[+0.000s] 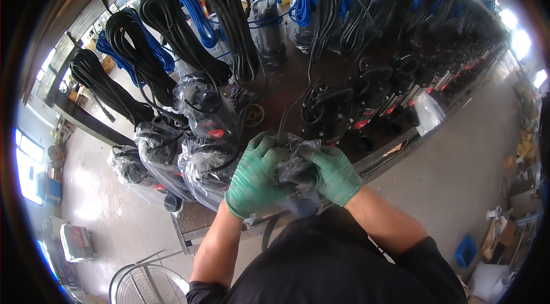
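Both my hands wear green knit gloves and meet at the bench's front edge. Between them is a crumpled clear plastic bag [297,161] over something dark, mostly hidden by the gloves and film. My left hand [255,178] closes on the bag's left side. Opposite it, my right hand [337,175] pinches the film with thumb and fingers. A black cable [285,115] runs up from the bag toward the hanging coils. To the left stand several pumps in clear bags [203,112]; on the right is a bare black pump [327,110].
Coiled black cables [229,17] and blue cords [195,9] hang above the dark bench. A long row of pumps [372,89] recedes to the right. A loose plastic bag [428,114] hangs at the right edge. A fan [148,285] stands at lower left, a blue bin [466,250] at lower right.
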A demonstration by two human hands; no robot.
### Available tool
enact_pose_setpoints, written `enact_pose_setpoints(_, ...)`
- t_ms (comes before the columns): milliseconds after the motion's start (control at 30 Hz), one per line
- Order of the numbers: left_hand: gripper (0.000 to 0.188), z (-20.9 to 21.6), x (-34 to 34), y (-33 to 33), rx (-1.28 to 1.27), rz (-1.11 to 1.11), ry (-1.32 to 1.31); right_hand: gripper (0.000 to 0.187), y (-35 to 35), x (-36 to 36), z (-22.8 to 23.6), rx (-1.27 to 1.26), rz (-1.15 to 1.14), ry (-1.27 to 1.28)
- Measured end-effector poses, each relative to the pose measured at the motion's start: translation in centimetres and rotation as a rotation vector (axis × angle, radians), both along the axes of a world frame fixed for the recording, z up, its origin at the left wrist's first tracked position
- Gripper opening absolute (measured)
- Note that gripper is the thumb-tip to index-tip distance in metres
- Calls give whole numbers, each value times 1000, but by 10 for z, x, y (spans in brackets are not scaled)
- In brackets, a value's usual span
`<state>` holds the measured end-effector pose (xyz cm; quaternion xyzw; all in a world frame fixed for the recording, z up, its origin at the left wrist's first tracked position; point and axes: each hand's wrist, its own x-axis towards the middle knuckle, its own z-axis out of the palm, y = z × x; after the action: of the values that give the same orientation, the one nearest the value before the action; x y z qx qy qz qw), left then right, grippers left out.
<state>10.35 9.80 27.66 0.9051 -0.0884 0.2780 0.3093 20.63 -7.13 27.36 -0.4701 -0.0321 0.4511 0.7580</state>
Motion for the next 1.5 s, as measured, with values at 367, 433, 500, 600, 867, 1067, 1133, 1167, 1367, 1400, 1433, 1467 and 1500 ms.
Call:
enact_pose_setpoints(367,40,-14,8,-2,-45,86,-74,17,-14,22,-29,-410,49,-1048)
enact_pose_setpoints(433,38,-19,6,-7,-41,144,-104,18,-9,15,-24,-421,1,-1186)
enact_pose_setpoints(500,38,-27,7,-10,-31,196,-135,46,-1,7,-28,-643,-50,-1263)
enact_pose_setpoints(600,44,-34,7,-9,-60,235,-147,57,15,17,-20,-472,-125,-1636)
enact_pose_setpoints(867,60,-15,16,-13,30,251,-18,32,46,38,-29,-567,94,-1794)
enact_pose_setpoints(1067,57,-26,14,-15,91,352,-33,39,-24,15,-87,-181,-101,-1113)
enact_pose_setpoints(1133,52,-26,19,-22,92,381,-43,45,-75,2,-189,-389,-24,-825)
enact_pose_setpoints(1167,51,-25,17,-23,92,406,-48,44,-85,-3,-221,-565,203,-728)
enact_pose_setpoints(1367,44,-22,24,-16,127,423,7,43,-51,-43,-280,-302,160,105)
enact_pose_setpoints(1400,42,-21,30,-7,125,415,14,46,-37,-44,-272,-325,88,437)
enact_pose_setpoints(1433,37,-20,35,2,156,426,32,47,-25,-42,-264,-317,91,406)
enact_pose_setpoints(1467,36,-19,41,11,143,422,69,49,-12,-35,-255,-308,106,366)
enact_pose_setpoints(1500,36,-18,48,20,186,457,82,51,0,-31,-248,-301,118,334)
